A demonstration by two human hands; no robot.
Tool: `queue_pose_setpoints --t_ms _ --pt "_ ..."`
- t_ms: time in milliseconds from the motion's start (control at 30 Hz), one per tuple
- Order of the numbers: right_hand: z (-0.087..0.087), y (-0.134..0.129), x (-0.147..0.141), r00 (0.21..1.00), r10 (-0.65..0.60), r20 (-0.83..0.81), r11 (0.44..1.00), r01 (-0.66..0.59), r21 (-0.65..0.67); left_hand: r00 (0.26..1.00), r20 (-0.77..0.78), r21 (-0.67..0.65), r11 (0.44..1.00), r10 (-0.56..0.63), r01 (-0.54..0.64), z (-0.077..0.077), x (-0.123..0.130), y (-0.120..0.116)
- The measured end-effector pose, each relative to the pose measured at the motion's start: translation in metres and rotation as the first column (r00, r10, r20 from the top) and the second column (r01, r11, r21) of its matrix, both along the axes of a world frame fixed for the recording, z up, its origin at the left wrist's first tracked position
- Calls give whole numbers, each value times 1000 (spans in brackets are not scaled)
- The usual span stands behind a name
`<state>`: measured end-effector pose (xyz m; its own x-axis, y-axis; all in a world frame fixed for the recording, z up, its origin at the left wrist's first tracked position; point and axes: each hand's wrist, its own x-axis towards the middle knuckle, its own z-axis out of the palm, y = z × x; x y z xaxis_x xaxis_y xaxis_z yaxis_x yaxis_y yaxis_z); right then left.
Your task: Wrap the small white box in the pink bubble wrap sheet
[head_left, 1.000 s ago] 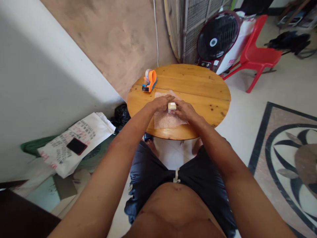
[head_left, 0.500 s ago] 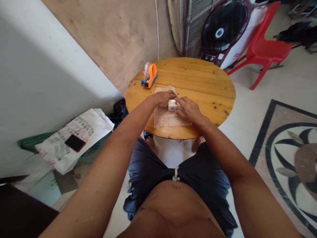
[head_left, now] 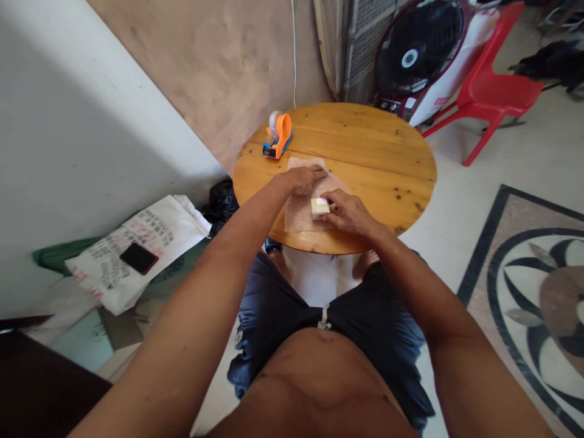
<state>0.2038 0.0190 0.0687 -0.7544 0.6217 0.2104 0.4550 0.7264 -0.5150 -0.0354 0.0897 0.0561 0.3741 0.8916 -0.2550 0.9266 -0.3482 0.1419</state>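
Observation:
A sheet of bubble wrap [head_left: 298,214] lies flat on the round wooden table [head_left: 378,131]. On it sits a small pale box [head_left: 320,208] with a white patch on its upper face. My right hand [head_left: 347,211] grips the box from the right, thumb and fingers closed around its side. Behind the box, my left hand [head_left: 306,179] lies flat on the bubble wrap with its fingers stretched out to the right, holding nothing.
An orange and blue tape dispenser [head_left: 278,137] stands at the table's back left. Behind the table are a fan [head_left: 417,52] and a red chair [head_left: 502,94]. A phone [head_left: 139,258] rests on a white sack [head_left: 107,274] at the left.
The box has moved a little toward me and turned slightly, with my right hand on it. My left hand's fingers are now apart from the box and flat on the wrap.

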Motion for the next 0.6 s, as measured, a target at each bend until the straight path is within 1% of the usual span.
queue_pose_setpoints --t_ms 67,133,267,367,467,600 --pt "-1 -9 3 999 23 48 1000 -23 4 1000 -16 -26 1000 -13 12 1 0 1" --pt "-3 -15 5 997 24 71 1000 -25 10 999 3 -30 999 -32 32 4 -1 2" --pt "-4 -14 7 996 32 84 999 -34 13 996 30 -18 996 -83 84 4 0 3" --pt "-3 -6 6 994 34 99 999 -35 13 998 22 36 997 -62 61 1 2 0" --pt "0 9 3 998 27 57 999 -26 -24 999 23 62 997 -38 36 0 3 -3" --pt "1 30 -6 1000 18 -15 999 -18 -32 992 77 81 992 -103 97 2 -1 -7"
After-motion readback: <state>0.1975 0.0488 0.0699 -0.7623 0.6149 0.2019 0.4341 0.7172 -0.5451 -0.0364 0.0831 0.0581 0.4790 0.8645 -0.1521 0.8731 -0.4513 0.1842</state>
